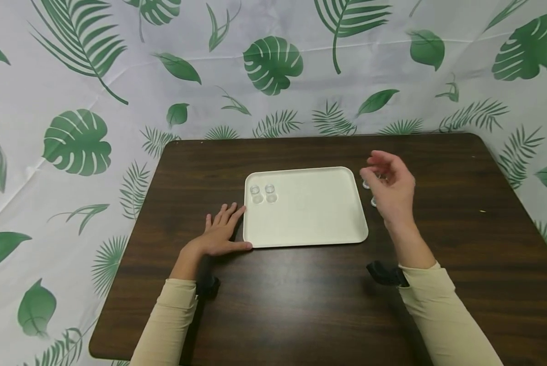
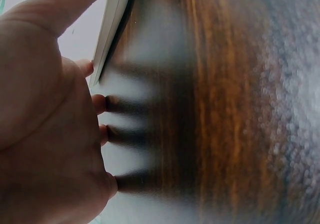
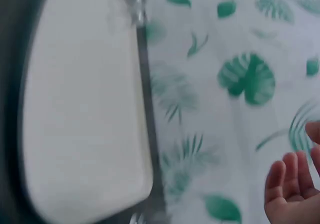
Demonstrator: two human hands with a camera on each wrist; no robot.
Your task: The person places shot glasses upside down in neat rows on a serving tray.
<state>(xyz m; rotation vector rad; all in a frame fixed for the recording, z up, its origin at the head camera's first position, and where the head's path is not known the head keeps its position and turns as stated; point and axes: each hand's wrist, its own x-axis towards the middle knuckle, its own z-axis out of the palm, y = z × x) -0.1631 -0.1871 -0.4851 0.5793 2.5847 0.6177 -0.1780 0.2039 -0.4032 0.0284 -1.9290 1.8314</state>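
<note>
A cream rectangular tray (image 1: pixel 310 213) lies on the dark wooden table. Two small clear glass jars (image 1: pixel 269 189) stand side by side near its back left corner. My left hand (image 1: pixel 219 235) rests spread at the tray's left side, thumb and a fingertip at the rim. To the right of the tray, my right hand (image 1: pixel 393 190) is raised over the table, its fingers loosely bent. Nothing shows between those fingers (image 3: pixel 292 176) in the right wrist view. More small clear pieces (image 1: pixel 366 184) sit beside the tray, partly hidden behind the right hand.
The wooden table (image 1: pixel 292 305) has rounded corners and extends well past the tray on both sides. A white cloth (image 1: pixel 218 91) printed with green leaves hangs behind it. A tiny yellowish speck (image 1: pixel 482 211) lies on the table at right.
</note>
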